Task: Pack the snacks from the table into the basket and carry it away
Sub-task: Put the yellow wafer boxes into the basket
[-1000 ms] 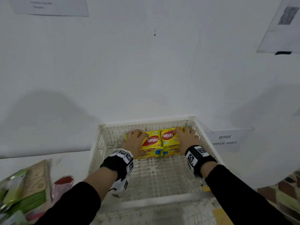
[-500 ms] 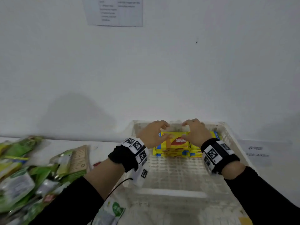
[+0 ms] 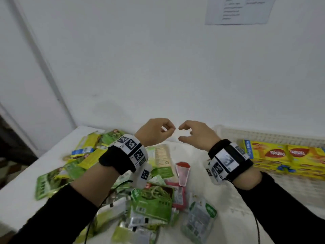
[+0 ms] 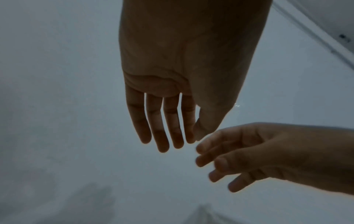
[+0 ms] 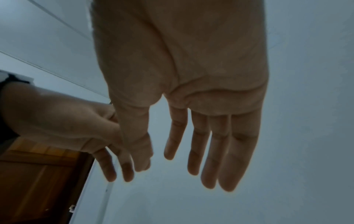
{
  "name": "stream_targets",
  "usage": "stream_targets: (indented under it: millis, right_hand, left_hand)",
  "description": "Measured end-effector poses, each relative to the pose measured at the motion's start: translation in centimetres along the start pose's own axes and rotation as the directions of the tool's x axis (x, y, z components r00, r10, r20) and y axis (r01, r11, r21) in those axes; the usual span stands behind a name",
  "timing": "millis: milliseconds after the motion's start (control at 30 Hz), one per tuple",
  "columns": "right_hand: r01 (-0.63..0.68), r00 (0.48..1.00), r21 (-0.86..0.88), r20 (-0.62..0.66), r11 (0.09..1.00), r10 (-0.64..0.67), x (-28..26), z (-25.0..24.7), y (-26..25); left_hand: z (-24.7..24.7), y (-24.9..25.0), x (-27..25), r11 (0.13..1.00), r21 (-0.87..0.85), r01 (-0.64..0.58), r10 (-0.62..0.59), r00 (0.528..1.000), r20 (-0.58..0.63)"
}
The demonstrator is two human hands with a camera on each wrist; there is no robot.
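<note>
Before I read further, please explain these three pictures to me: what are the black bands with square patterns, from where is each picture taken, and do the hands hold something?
No machine here: a person works with bare hands. The black bands carry small cameras and printed marker squares. The wide picture comes from a camera on the head; the two dark ones look along each wrist at the fingers. The left hand and right hand hover above the white table, fingers loose, holding nothing. On the table lies a heap of green snack packets, with a small red packet among them. At the right stands a white plastic basket with yellow Nabati wafer boxes already inside.
</note>
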State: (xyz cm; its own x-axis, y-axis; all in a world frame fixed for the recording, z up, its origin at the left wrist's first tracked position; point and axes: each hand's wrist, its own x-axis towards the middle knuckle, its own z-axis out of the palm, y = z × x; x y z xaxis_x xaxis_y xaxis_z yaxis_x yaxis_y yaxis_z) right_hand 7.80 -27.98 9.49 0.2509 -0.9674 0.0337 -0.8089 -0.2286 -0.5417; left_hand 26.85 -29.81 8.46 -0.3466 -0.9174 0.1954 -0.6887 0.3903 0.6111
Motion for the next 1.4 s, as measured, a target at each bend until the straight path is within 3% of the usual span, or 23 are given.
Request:
stream_targets:
  millis: [233, 433, 567, 667, 800, 867, 1067, 1167, 1267, 1333, 1400]
  right_hand:
    - [-0.014, 0.987, 0.06, 0.158, 0.998, 0.004, 5.2, 11.3, -6.9]
    - [0.03, 0.959, 0.219, 0.269, 0.975, -0.09, 9.7, 21.2, -12.1]
    - [0.107, 0.926, 0.08, 0.354, 0.991, -0.129, 13.0, 25.5, -14.1]
    - [0.182, 0.866, -0.071, 0.484, 0.981, -0.126, 15.6, 26.9, -15.0]
    - [0.301, 0.791, -0.227, 0.602, 0.926, -0.109, 17.2, 27.9, -16.0]
    - [0.333, 0.782, -0.211, 0.607, 0.919, -0.144, 17.3, 28.1, -16.1]
    - [0.498, 0.791, -0.266, 0.529, 0.825, -0.307, 16.4, 27.8, -14.9]
    - [0.552, 0.819, -0.25, 0.344, 0.795, -0.46, 16.1, 27.1, -14.6]
    - [0.522, 0.852, -0.216, 0.176, 0.825, -0.493, 15.5, 24.9, -13.8]
    - [0.5, 0.866, -0.166, 0.077, 0.85, -0.494, 14.6, 22.5, -12.7]
    - [0.453, 0.89, -0.074, -0.031, 0.889, -0.456, 13.3, 19.4, -10.9]
  left_hand:
    - [-6.9, -15.9, -7.5, 0.96, 0.173, 0.219, -0.222, 0.975, -0.001]
    - [-11.3, -27.0, -11.3, 0.901, 0.126, 0.416, -0.396, 0.905, -0.153]
    - [-12.3, -31.7, -11.3, 0.861, 0.117, 0.495, -0.478, 0.867, -0.142]
    - [-11.8, -34.0, -10.0, 0.801, 0.171, 0.574, -0.564, 0.818, -0.11]
    - [-10.6, -34.3, -7.9, 0.688, 0.23, 0.688, -0.685, 0.72, -0.106]
    - [-10.3, -34.3, -7.5, 0.664, 0.309, 0.681, -0.687, 0.719, -0.106]
    - [-11.0, -34.9, -7.0, 0.723, 0.123, 0.68, -0.663, 0.733, -0.151]
    - [-12.9, -33.7, -7.3, 0.784, -0.076, 0.616, -0.618, 0.762, -0.194]
    - [-14.7, -30.2, -7.0, 0.821, -0.315, 0.477, -0.547, 0.814, -0.193]
    - [-15.0, -27.1, -6.2, 0.753, -0.481, 0.45, -0.566, 0.816, -0.122]
    - [-14.6, -23.4, -5.2, 0.584, -0.656, 0.477, -0.613, 0.79, 0.028]
